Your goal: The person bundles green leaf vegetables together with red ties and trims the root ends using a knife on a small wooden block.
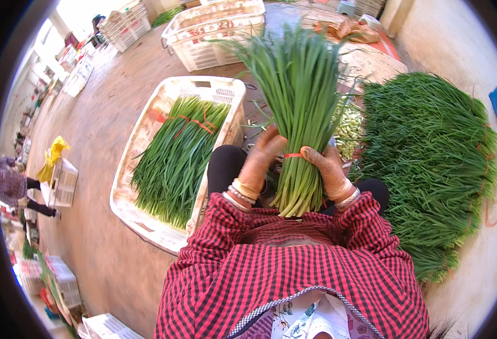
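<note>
A bundle of garlic chives (303, 97) stands upright before me, leaves at the top and pale stalk ends near my lap. One red tie (293, 155) circles its lower stalks. My right hand (331, 173) grips the bundle at the tie, its thumb across the stalks. Close against the left edge of the bundle is my left hand (257, 163), blurred; whether its fingers hold any stalks cannot be made out. To my left, a white plastic crate (123, 186) contains chives (180, 156) in bundles with red ties.
A large heap of chives (426, 161) lies against the wall (447, 42) on my right. Cut stalk ends (349, 127) lie behind the held bundle. Another crate (214, 46) stands ahead. At far left a person (13, 182) is beside a crate (65, 184) with a yellow bag (54, 156).
</note>
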Demonstrator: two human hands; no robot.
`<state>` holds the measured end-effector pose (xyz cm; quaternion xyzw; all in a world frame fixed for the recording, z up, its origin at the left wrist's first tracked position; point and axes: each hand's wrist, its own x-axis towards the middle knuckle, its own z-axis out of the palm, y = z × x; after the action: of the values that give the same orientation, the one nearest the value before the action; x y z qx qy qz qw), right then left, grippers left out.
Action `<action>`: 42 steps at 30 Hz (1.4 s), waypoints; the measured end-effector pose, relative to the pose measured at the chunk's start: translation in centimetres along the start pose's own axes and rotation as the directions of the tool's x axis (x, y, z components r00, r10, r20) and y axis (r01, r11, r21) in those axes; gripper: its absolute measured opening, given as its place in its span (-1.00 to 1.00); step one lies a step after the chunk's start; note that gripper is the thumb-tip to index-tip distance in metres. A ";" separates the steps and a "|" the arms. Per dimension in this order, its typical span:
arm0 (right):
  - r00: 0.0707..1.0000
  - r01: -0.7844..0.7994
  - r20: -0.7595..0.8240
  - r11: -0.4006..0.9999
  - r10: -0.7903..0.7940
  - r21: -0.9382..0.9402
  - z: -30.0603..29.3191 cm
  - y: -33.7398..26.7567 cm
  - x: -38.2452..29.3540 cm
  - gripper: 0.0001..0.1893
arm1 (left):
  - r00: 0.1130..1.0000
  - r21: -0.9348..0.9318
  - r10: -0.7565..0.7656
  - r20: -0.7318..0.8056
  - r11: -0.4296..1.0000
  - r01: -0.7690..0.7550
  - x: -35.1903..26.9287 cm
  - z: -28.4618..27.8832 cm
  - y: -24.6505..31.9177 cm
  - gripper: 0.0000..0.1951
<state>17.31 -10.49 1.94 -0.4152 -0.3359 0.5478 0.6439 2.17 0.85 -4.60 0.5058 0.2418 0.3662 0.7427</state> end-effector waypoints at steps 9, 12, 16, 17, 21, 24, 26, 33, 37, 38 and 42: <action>0.973 0.184 0.229 0.716 -0.035 -0.673 -1.2 -0.6 0.3 -0.45 | 0.963 -0.262 0.156 0.220 0.960 -0.096 -3.2 3.2 7.5 -0.27; 0.941 0.291 0.335 0.596 -0.038 -0.749 0.5 -2.9 0.8 -0.59 | 0.946 -0.137 0.228 0.228 0.970 -0.201 -3.9 1.3 9.8 -0.29; 0.895 0.392 0.445 0.525 -0.027 -0.755 2.9 -3.3 1.8 -0.76 | 0.926 0.274 0.310 0.214 0.891 -0.361 -7.3 -1.0 14.7 -0.20; 0.870 0.438 0.492 0.487 -0.019 -0.756 3.7 -2.9 2.0 -0.76 | 0.899 0.504 0.376 0.224 0.745 -0.437 -7.7 -2.0 15.0 -0.17; 0.800 0.559 0.600 0.367 -0.002 -0.744 5.8 -1.0 3.2 -0.74 | 0.762 0.864 0.550 0.341 0.136 -0.485 -11.6 -3.9 17.7 -0.18; 0.809 0.548 0.588 0.377 -0.010 -0.747 4.8 -0.5 3.5 -0.72 | 0.731 0.898 0.529 0.431 -0.175 -0.403 -13.1 -6.5 18.2 -0.23; 0.809 0.510 0.588 0.480 0.015 -0.714 3.7 -0.2 3.9 -0.72 | 0.749 0.876 0.476 0.461 -0.377 -0.300 -14.9 -9.3 17.7 -0.24; 0.826 0.129 0.559 0.940 0.076 -0.317 -4.9 1.6 5.6 -0.68 | 0.761 0.941 0.583 0.284 -0.321 -0.106 -16.8 -14.0 10.9 -0.31; 0.911 0.233 0.397 0.934 -0.112 -0.270 -7.8 1.8 7.5 -0.66 | 0.755 0.954 0.603 0.258 -0.284 -0.100 -17.3 -15.2 7.6 -0.31; 0.937 0.283 0.308 0.880 -0.167 -0.382 -7.6 0.5 7.5 -0.66 | 0.758 0.956 0.601 0.251 -0.279 -0.095 -17.5 -15.6 7.0 -0.31; 0.995 0.079 0.085 0.899 -0.046 -0.431 -7.6 -4.5 5.2 -0.68 | 0.824 0.953 0.523 0.219 -0.298 -0.064 -18.4 -16.8 5.6 -0.30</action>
<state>26.89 -6.86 2.66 -0.5169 -0.4856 0.4531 0.5402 -23.11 -2.77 -5.82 0.8640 0.4003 0.2915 -0.0907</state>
